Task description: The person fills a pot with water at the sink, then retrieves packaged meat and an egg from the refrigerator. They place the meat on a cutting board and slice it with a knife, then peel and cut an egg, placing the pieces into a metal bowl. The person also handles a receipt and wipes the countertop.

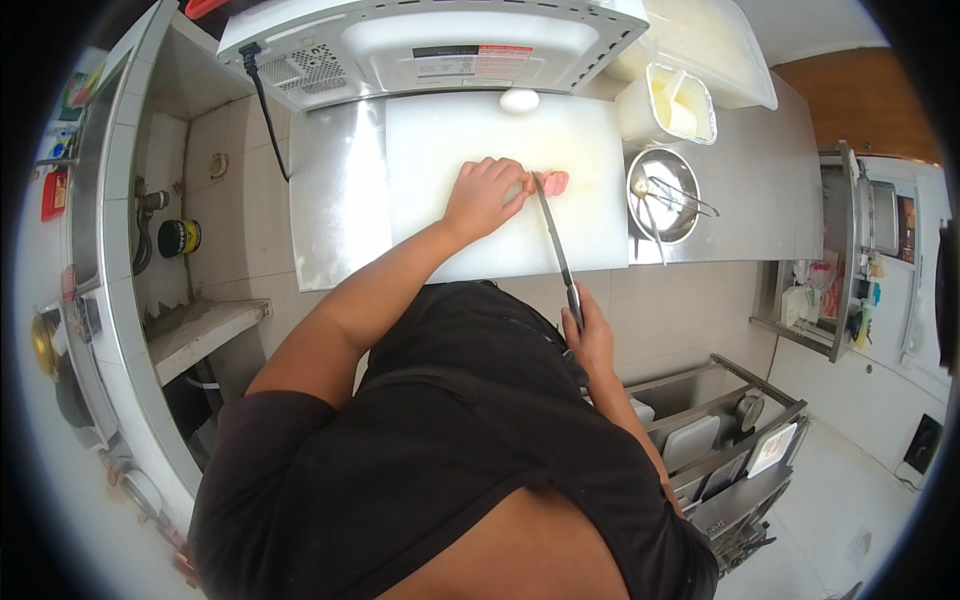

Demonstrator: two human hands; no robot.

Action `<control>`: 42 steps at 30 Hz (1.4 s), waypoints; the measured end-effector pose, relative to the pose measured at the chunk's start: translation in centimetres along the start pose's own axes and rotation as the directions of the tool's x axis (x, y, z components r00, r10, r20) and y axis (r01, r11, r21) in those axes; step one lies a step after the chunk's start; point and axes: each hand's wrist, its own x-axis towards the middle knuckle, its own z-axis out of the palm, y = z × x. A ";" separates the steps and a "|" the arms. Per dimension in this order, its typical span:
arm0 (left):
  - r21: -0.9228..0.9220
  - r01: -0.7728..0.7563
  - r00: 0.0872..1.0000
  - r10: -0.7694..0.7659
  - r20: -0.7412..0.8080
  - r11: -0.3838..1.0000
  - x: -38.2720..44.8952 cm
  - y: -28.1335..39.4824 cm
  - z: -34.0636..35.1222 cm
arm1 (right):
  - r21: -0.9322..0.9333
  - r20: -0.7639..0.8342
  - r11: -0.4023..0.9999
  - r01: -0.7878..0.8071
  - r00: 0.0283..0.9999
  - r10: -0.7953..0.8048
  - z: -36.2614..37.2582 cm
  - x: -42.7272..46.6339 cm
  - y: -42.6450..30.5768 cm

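My right hand [592, 334] grips the dark handle of a long kitchen knife [553, 229]. The blade points away from me, its tip at some pink slices of food [556, 182], perhaps sausage or ham. Just left of the blade, my left hand [487, 193] holds a small pink piece by its fingertips, mostly hidden by the fingers. All of this is over a white cutting board [450, 127] on a steel table. A white egg [519, 100] rests at the board's far edge.
Behind the board stands a white microwave oven [375, 52] with a black power cord [268, 124]. To the right are a steel bowl [651, 232] holding utensils, a square tub [634, 112] with a white scoop, and a large plastic container [720, 45]. A metal rack [739, 465] stands low at right.
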 end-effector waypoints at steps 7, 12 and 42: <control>-0.014 0.000 1.000 0.000 0.019 1.000 0.0 -0.1 0.1 | 0.065 -0.022 0.998 -0.013 1.000 0.015 -0.4 0.5 -0.6; 0.011 -0.004 1.000 0.004 0.006 1.000 0.0 -0.2 0.2 | 0.081 0.020 0.997 -0.021 1.000 0.019 -0.5 0.2 -0.9; 0.044 -0.021 1.000 0.022 -0.015 0.999 0.0 -0.2 0.4 | 0.014 0.037 1.000 0.022 0.999 -0.022 -0.7 1.2 -0.8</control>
